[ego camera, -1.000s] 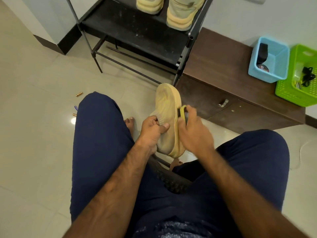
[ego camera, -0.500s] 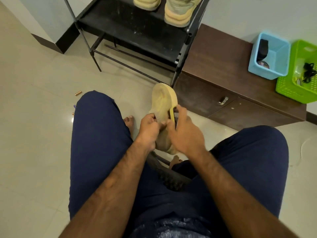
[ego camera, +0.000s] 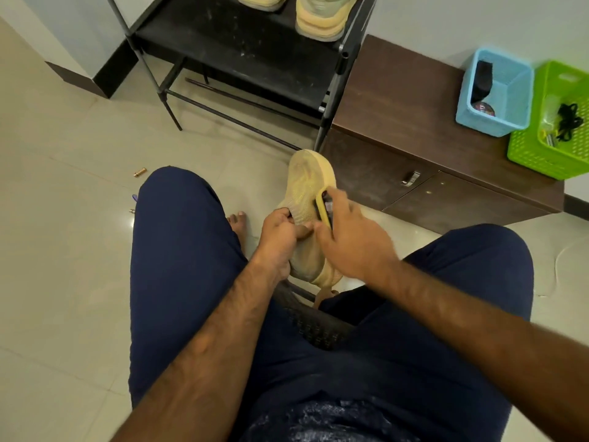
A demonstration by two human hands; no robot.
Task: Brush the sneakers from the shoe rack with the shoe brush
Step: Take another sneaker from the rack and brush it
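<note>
Gripping the tan sneaker [ego camera: 307,183] by its collar with the curled fingers [ego camera: 283,215] of the left hand [ego camera: 279,239], holding it toe-up between the knees. Pressing the yellow shoe brush [ego camera: 322,208] against its knit side with the right hand [ego camera: 353,240], clamping it tight. Facing the black shoe rack [ego camera: 255,52] bearing another pair [ego camera: 322,22].

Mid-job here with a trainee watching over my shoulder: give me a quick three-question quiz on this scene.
1. True or false: the right hand grips the shoe brush.
2. The left hand holds: A the sneaker, B a cloth, C nothing.
3. How many sneakers show on the shoe rack?
Key: 1 true; 2 A; 3 two.
</note>
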